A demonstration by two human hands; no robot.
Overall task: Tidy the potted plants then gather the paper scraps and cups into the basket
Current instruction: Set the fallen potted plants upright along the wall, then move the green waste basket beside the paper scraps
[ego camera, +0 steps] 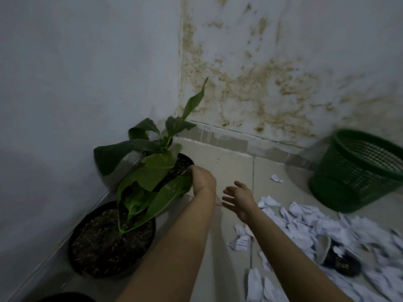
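Left fingers curled on pot rim

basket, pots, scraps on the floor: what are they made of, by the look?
Green basket: moulded plastic, likely; open lattice wall, solid rim, even colour, slight sheen. Near pot and far pot, whose rim the left hand grips: thin black plastic, probably; too dark to be sure. Scraps: white paper, torn and creased, matte.
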